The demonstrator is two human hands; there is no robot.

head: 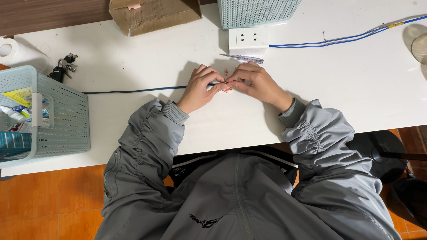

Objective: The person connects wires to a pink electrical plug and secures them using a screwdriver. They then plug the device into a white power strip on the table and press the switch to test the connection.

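My left hand (pixel 201 86) and my right hand (pixel 254 82) meet at the middle of the white table (pixel 356 89), fingertips pinched together. Between them is the end of a blue cable (pixel 133 91) that runs in from the left, with a small brass-coloured metal part and a bit of orange at the fingertips. Both hands grip this cable end; the fingers hide most of it. A clear-handled tester screwdriver (pixel 243 58) lies just beyond my right hand. A white wall socket plate (pixel 248 38) sits behind it.
A light-blue perforated basket (pixel 62 120) with small items stands at the left edge, keys (pixel 64 66) and a paper roll (pixel 13 51) behind it. A cardboard box (pixel 153 15) and another blue basket (pixel 255 11) stand at the back. Blue wires (pixel 347 39) run right.
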